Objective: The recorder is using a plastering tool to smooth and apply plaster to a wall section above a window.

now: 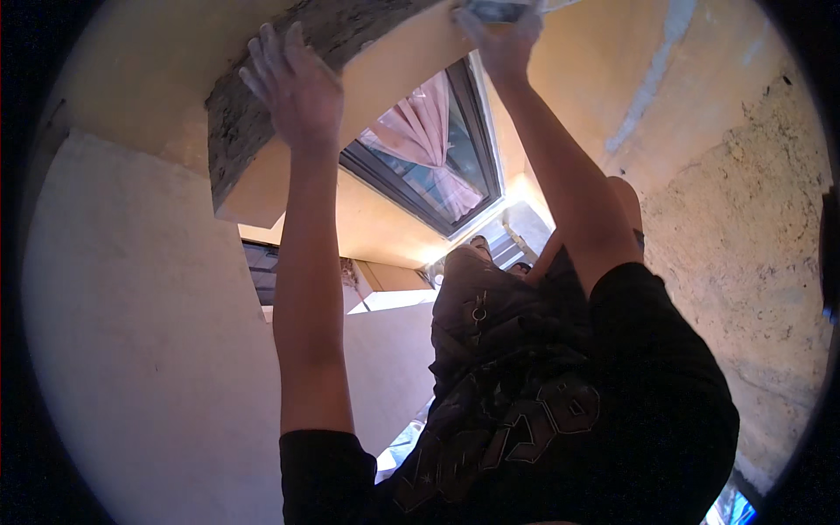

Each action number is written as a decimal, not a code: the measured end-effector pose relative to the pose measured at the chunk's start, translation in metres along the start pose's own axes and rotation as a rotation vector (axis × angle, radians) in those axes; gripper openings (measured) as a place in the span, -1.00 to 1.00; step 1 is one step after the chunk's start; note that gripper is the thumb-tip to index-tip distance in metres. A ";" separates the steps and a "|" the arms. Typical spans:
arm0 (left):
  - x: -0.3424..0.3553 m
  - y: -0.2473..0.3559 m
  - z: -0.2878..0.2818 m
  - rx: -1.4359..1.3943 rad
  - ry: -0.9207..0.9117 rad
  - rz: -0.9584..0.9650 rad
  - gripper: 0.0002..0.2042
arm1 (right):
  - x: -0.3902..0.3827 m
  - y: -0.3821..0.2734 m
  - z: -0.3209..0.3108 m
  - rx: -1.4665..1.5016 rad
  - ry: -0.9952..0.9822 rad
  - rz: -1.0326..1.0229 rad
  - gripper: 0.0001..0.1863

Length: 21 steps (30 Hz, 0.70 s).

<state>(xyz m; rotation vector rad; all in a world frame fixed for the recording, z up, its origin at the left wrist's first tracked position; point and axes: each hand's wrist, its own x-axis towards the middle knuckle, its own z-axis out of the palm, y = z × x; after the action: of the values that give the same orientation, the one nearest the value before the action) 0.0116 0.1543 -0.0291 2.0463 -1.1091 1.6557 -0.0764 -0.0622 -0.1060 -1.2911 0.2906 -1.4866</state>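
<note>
While the left hand (297, 86) rests spread-fingered on the ledge (382, 74) at eleven o'clock, the right hand (506, 44) meets a dark object (500, 11) near one, its grip impossible to tell.
A window (468, 109) with a pink curtain (418, 127) shows at twelve, a white wall (140, 297) at nine, a rough wall (735, 227) at three; the left forearm (309, 262) crosses the ledge, whose long axis points from eight toward two.

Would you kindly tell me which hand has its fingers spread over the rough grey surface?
The left hand, spread over that grey surface; the right hand is at the picture's top edge, by a dark, partly hidden object.
</note>
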 end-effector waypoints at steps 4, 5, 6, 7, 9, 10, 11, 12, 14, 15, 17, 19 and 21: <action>0.000 0.001 0.003 0.026 -0.031 -0.010 -0.62 | -0.041 -0.012 0.026 -0.441 -0.205 -0.527 0.33; -0.005 0.000 -0.002 0.015 -0.036 -0.009 -0.62 | -0.044 -0.013 0.026 -0.440 -0.203 -0.525 0.33; -0.005 -0.001 -0.002 0.018 -0.039 -0.007 -0.62 | -0.046 -0.011 0.025 -0.524 -0.195 -0.557 0.29; -0.004 -0.002 0.001 0.004 -0.025 0.005 -0.63 | -0.049 -0.008 0.023 -0.607 -0.190 -0.589 0.25; 0.000 0.010 0.009 -0.007 -0.007 0.008 -0.63 | 0.002 0.033 -0.009 -0.471 -0.073 -0.421 0.05; -0.001 0.011 0.011 -0.011 -0.015 0.000 -0.64 | 0.011 0.023 -0.019 -0.418 -0.149 -0.138 -0.06; 0.002 0.009 0.011 -0.022 -0.018 -0.010 -0.64 | 0.018 -0.004 -0.020 -0.014 -0.370 0.192 -0.13; 0.009 0.011 0.009 0.008 -0.009 -0.029 -0.64 | 0.010 -0.019 -0.009 -0.043 -0.273 0.147 -0.04; 0.019 0.016 0.009 -0.026 -0.060 0.019 -0.63 | -0.014 -0.022 0.016 -0.337 -0.159 -0.183 0.16; 0.017 0.012 0.008 -0.022 -0.059 0.010 -0.63 | -0.038 -0.014 0.027 -0.601 -0.144 -0.463 0.27; 0.006 0.002 0.003 -0.115 -0.029 0.008 -0.63 | -0.057 -0.022 0.033 -0.564 -0.244 -0.492 0.27; 0.001 0.003 0.002 -0.163 -0.032 0.024 -0.65 | -0.033 0.004 0.019 -0.512 -0.146 -0.546 0.22; 0.004 0.004 0.002 -0.197 -0.034 0.023 -0.66 | 0.005 0.010 -0.005 -0.497 0.023 -0.344 0.24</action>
<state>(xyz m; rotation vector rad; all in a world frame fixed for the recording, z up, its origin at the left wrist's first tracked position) 0.0106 0.1489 -0.0273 1.9493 -1.2581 1.4627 -0.0740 -0.0725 -0.1124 -1.7873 0.4951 -1.7879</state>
